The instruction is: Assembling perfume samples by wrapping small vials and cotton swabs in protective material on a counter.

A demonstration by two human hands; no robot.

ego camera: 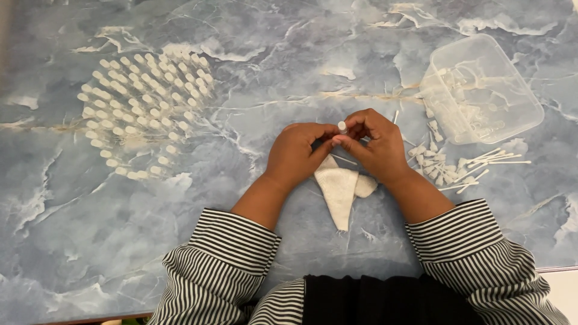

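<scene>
The left hand and the right hand met near the middle of the table, fingertips pinched together around a small white vial that stood upright between them; both hands were closed narrowly on it, though which one bore most of the grip was hard to tell. Just below the hands lay a folded white cloth, partly under the wrists.

To the left, well apart from the hands, a dense cluster of upright white vials filled a broad patch, leaving an open strip of bare marble between it and the left hand. To the right, a clear plastic container lay tilted with small parts inside, and a loose scatter of small white parts and thin sticks spread from it to just beside the right wrist, so that side was crowded. The far part of the table beyond the hands was free.

The table was blue-grey marble-patterned with pale veins. Its near edge showed at the lower corners, by the striped sleeves.
</scene>
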